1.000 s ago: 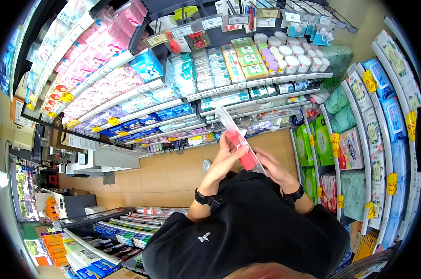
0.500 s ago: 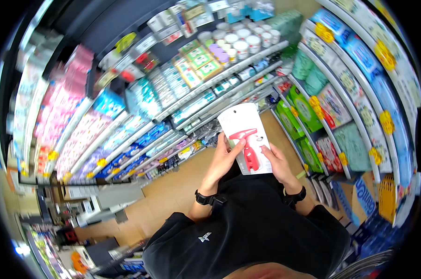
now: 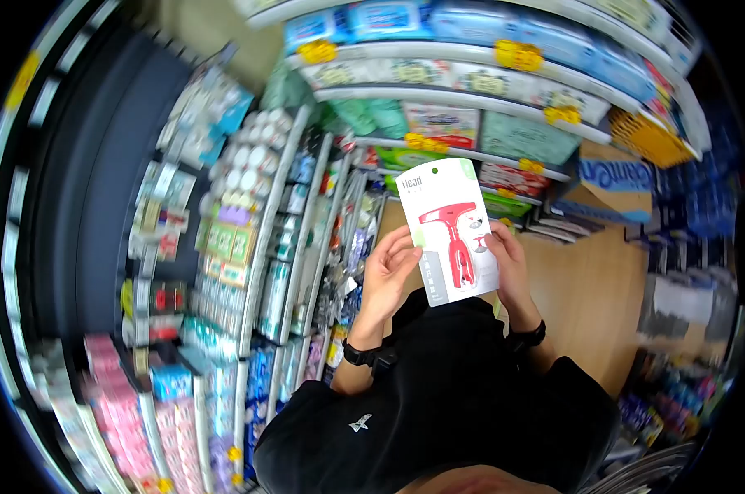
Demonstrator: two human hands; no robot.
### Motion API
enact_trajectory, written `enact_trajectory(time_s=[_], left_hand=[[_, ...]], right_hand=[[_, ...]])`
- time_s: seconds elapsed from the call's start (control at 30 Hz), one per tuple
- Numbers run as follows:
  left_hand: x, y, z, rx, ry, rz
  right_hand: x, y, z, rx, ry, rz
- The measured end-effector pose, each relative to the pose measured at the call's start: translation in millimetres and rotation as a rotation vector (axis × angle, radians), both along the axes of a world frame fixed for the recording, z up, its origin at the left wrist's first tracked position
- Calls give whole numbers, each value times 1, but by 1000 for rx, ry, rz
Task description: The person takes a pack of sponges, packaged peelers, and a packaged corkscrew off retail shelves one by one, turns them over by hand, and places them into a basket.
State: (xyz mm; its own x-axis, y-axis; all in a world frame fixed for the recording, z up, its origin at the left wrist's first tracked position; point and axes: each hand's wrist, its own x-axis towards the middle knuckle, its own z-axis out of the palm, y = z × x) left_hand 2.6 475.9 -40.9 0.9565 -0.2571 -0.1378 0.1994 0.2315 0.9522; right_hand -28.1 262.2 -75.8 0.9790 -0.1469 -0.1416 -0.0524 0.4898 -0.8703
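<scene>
Red tool (image 3: 457,247) on white card (image 3: 422,278), front turned your way, bold print readable; left hand (image 3: 380,276) and right hand (image 3: 511,267) apart, gripping opposite edges.

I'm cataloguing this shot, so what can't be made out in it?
All in the head view:
Back of the package: faces away from the camera.
Its fine print: too small.
Some fingers of the right hand: hidden behind the package.
Lettering on the pink packs: blurred.
</scene>
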Motion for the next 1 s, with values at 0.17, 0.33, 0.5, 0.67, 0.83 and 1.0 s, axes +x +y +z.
enact_trajectory(time_s=[0.17,0.33,0.5,0.67,0.83,1.0], left_hand=[[31,-66,-2,45,36,-229],[54,-142,-1,35,39,-443],[77,-213,1,16,68,-668],[99,-285,7,-42,31,-883],[117,-349,12,-123,49,-1030],[135,-397,10,-170,-45,-1140]], right_hand=[[-20,-66,-8,13,46,-226],[-35,-129,-7,0,76,-400],[-43,-183,10,-25,31,-592],[-44,-232,27,-49,45,-786],[-43,-275,46,-60,-1,-950],[-39,-309,54,13,-70,-1090]])
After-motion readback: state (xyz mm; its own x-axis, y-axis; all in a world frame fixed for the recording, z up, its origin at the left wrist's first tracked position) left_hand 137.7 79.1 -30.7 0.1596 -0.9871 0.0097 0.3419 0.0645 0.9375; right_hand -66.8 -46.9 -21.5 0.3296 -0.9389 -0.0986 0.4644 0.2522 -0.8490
